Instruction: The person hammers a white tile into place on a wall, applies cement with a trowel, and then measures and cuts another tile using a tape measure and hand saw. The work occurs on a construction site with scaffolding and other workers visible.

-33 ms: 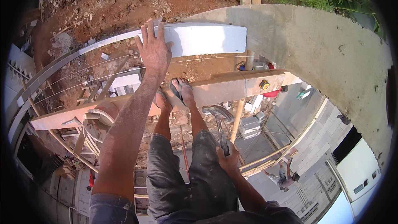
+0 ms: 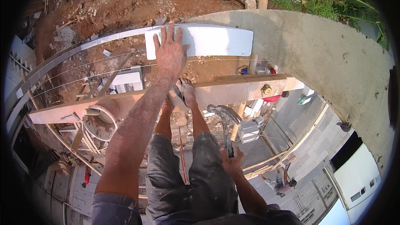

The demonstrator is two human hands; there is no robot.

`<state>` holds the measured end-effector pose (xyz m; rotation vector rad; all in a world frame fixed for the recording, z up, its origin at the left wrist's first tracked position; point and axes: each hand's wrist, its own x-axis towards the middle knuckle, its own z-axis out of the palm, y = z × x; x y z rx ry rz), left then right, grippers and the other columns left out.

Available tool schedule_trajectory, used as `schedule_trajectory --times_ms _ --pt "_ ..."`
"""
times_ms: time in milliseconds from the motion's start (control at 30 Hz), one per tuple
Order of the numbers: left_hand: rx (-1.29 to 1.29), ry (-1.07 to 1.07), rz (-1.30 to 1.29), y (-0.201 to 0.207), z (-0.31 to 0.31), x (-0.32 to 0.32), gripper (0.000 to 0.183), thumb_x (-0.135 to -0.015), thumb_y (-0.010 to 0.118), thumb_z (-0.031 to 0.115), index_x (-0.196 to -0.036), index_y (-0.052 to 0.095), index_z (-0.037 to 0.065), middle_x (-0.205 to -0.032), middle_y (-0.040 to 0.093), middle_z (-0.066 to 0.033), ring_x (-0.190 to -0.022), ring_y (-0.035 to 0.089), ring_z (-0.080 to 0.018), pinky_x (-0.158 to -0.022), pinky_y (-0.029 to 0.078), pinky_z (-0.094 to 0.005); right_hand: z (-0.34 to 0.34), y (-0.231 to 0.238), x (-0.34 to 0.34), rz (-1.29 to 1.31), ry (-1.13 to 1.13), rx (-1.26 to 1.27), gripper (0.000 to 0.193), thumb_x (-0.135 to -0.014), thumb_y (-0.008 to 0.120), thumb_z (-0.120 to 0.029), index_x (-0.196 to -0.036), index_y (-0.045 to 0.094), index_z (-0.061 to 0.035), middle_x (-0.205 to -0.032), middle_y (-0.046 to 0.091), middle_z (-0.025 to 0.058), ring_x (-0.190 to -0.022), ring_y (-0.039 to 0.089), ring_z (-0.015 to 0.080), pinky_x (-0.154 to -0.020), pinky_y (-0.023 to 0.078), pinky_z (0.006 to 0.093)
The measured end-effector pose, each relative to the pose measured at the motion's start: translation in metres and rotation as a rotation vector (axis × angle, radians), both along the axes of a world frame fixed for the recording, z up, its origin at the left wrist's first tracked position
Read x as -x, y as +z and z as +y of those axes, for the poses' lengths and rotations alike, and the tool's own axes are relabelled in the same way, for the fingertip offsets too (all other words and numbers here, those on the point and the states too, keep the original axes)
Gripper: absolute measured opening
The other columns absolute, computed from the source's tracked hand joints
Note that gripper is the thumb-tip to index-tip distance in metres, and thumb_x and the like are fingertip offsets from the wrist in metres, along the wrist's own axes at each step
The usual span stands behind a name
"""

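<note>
Pressing flat with fingers spread, the left hand rests on the left end of a white block lying at upper centre of the frame, beside the curved concrete wall top to its right. The right hand, lower centre, is wrapped around the handle of a claw hammer, head up. Bare feet in sandals stand on a wooden plank crossing mid-frame, where a yellow tape measure sits.
</note>
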<state>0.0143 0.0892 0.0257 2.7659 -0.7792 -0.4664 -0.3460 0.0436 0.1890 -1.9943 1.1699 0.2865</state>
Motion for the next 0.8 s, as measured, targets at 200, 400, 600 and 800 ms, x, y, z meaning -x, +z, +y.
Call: schedule_trajectory --times_ms 200,400,600,800 --pt "0.108 0.053 0.291 0.006 -0.032 0.044 0.059 -0.095 0.048 0.041 -0.131 0.048 -0.005 -0.146 0.034 -0.0222 -0.135 0.029 -0.0429 -0.112 0.019 -0.0525 -0.065 0.033 -0.189 -0.168 0.487 0.107 0.028 -0.085 0.064 -0.01 -0.111 0.061 0.0017 -0.073 0.061 0.0107 -0.056 0.057 0.0197 -0.053 0.046 0.0303" --pt "0.387 0.233 0.458 0.01 -0.04 0.034 0.055 -0.096 0.047 0.035 -0.137 0.042 -0.002 -0.146 0.035 -0.0184 -0.134 0.035 -0.035 -0.112 0.024 -0.0484 -0.038 -0.003 -0.388 -0.062 1.274 0.362 0.029 -0.085 0.063 -0.015 -0.109 0.063 0.0005 -0.079 0.065 0.0204 -0.076 0.064 0.0362 -0.066 0.05 0.0415" --pt "1.282 0.82 0.588 -0.008 -0.084 0.028 0.046 -0.095 0.048 0.026 -0.134 0.042 0.002 -0.135 0.046 -0.0129 -0.127 0.041 -0.0274 -0.106 0.03 -0.0432 0.042 -0.039 -0.449 0.183 1.734 0.455 0.019 -0.079 0.058 -0.011 -0.092 0.067 -0.0011 -0.084 0.067 0.0211 -0.081 0.067 0.0354 -0.073 0.053 0.0434" --pt "0.994 0.67 0.435 -0.039 -0.105 0.035 0.042 -0.095 0.044 0.021 -0.133 0.044 0.004 -0.132 0.051 -0.0116 -0.128 0.04 -0.0283 -0.106 0.026 -0.0452 0.052 -0.041 -0.456 0.408 1.821 0.571 0.019 -0.077 0.057 -0.008 -0.091 0.068 -0.001 -0.083 0.067 0.0207 -0.081 0.067 0.0354 -0.074 0.053 0.0441"
